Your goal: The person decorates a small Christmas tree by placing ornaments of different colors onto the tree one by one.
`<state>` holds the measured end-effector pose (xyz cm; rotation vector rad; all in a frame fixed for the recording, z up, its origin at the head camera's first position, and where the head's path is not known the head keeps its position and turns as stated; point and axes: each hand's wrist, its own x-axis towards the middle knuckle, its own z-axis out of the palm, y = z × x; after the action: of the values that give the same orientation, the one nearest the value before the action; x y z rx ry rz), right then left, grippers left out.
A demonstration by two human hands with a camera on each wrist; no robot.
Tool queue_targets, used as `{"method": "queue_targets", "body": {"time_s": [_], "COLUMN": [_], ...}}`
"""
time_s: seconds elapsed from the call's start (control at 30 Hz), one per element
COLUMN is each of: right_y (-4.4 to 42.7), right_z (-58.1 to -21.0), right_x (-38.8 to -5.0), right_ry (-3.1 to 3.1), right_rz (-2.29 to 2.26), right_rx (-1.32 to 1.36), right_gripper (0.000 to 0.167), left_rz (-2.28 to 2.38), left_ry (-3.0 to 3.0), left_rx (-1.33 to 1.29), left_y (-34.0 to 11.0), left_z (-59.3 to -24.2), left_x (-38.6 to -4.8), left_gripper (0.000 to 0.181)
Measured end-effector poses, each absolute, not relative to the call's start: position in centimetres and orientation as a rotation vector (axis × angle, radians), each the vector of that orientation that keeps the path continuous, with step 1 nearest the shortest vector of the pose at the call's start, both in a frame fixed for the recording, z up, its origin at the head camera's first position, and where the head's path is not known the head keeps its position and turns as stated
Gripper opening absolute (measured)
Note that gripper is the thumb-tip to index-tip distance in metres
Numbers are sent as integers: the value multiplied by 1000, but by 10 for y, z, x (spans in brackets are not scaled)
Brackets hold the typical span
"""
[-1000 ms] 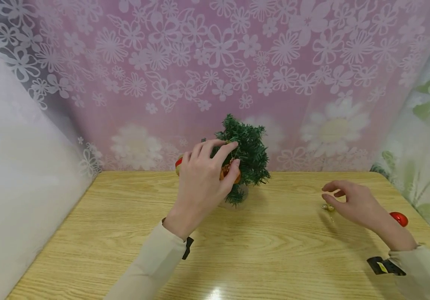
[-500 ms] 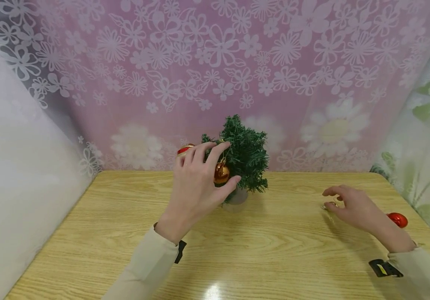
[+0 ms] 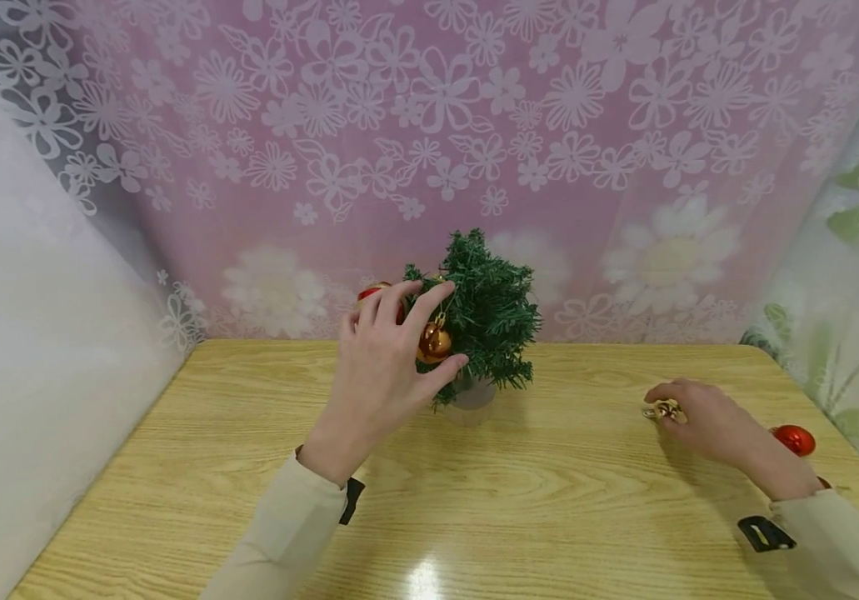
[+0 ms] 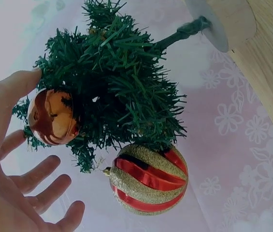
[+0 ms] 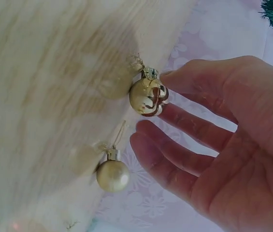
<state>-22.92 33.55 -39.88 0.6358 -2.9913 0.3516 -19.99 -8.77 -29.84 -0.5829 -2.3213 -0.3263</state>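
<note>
A small green Christmas tree (image 3: 492, 308) stands near the back of the table. From its left side hangs a shiny orange bauble (image 4: 54, 118); my left hand (image 3: 372, 358) is spread around it, fingers not closed on it. Below that hand's side of the tree hangs a bigger red-and-gold striped bauble (image 4: 148, 179), partly hidden by my fingers in the head view. Over at the right, my right hand (image 3: 714, 421) has its fingertips at a small gold bauble with dark markings (image 5: 146, 96), pinching it low by the tabletop.
A plain matte gold bauble (image 5: 113, 175) lies beside the marked one, hidden by my hand in the head view. Behind my right wrist is a red bauble (image 3: 795, 439). A flowered pink curtain (image 3: 399, 167) hangs behind the wooden table (image 3: 519, 500).
My left hand has drawn back a little to the left, and the orange bauble hangs uncovered between its fingers. My right hand has come down onto the small gold bauble.
</note>
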Motion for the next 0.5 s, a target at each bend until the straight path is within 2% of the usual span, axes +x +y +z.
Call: {"method": "queue_targets", "body": {"time_s": [0.5], "right_y": [339], "right_z": [-404], "right_x": [-231], "right_ry": [-2935], "right_rz": [439], "right_rx": [677], "right_gripper": [20], "left_rz": [-400], "left_ry": [-2353], "left_rx": [-642], "left_y": [-103], "left_z": [-296], "left_x": [-209], "left_gripper": [80]}}
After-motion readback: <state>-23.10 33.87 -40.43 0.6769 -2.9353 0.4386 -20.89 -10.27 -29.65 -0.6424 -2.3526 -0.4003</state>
